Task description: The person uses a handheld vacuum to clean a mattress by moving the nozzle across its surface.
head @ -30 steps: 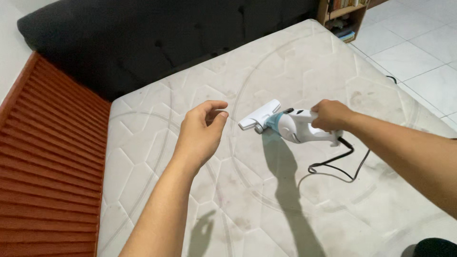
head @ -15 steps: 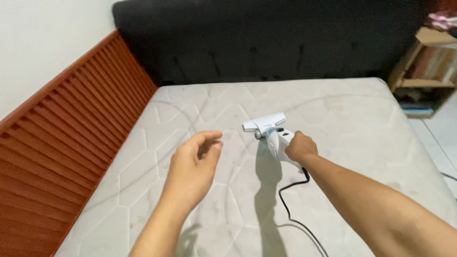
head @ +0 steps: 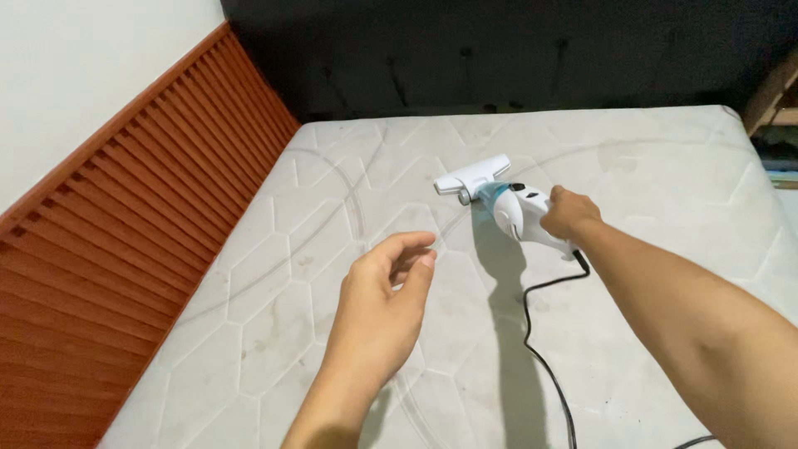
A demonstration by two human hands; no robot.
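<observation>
While the right hand closes around the handle of a white handheld vacuum cleaner, its flat white nozzle rests on a bare mattress, pointing toward the black headboard. That grip is firm, the fingers wrapped over the rear of the vacuum's body, which shows a band of light blue just behind the nozzle. The vacuum sits in the upper middle of the mattress, tilted up from nozzle to handle, and throws a long dark shadow down the fabric toward the camera.

A black power cord leaves the rear of the vacuum below the right wrist, curls across the mattress and runs off the bottom edge of the view.

The left hand hovers above the mattress, well apart from the vacuum and nearer the camera. It holds nothing; its fingers are loosely curled, thumb and forefinger close together but with space between them.

The mattress is off-white, quilted in a hexagon pattern crossed by curved stitching, with faint stains. A red-brown slatted wooden panel runs along its left side, under a pale wall.
</observation>
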